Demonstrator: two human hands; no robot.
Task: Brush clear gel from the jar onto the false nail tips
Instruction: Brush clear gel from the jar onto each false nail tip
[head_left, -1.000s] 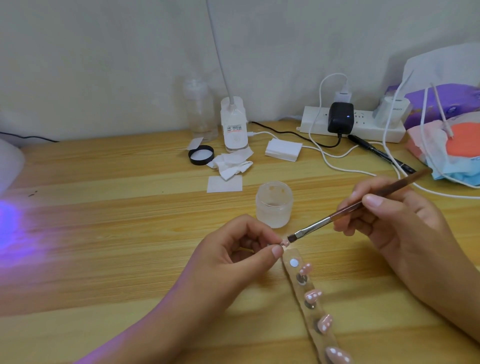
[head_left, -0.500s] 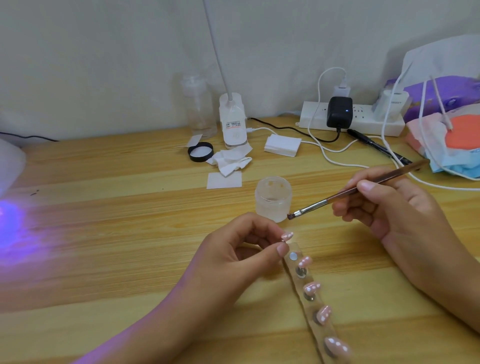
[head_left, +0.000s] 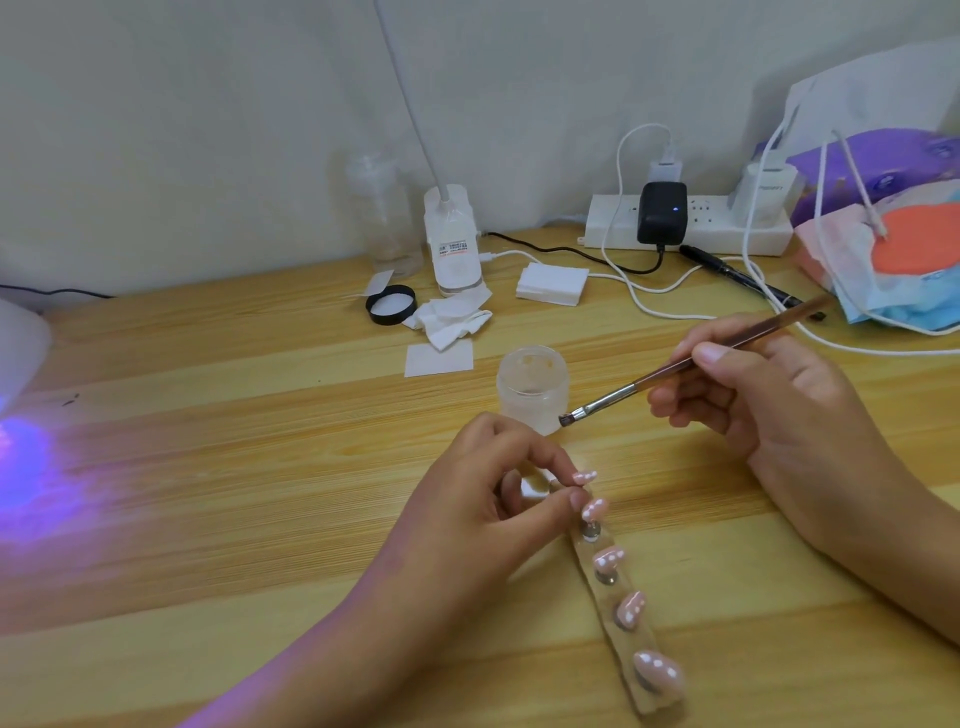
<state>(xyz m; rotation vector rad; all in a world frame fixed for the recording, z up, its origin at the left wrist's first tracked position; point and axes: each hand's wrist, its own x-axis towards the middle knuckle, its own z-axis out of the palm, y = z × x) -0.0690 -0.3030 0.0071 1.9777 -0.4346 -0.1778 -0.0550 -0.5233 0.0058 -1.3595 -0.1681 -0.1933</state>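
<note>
Gripping a brush (head_left: 675, 366) between curled fingers (head_left: 711, 353), the right hand (head_left: 769, 410) held its bristles beside the open gel jar (head_left: 532, 387) on the worktop (head_left: 260, 467), while the left hand (head_left: 483, 514) pinched one nail tip (head_left: 584, 476) at the far end of a strip (head_left: 621, 631) carrying four others.

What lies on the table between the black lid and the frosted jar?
In the head view, a crumpled tissue and a flat white pad lie between the lid and the jar.

A plain off-white wall (head_left: 208, 104) rises behind a light wooden table (head_left: 218, 457) with streaked grain running left to right. A violet glow (head_left: 26, 467) spills across the tabletop's left edge.
</note>
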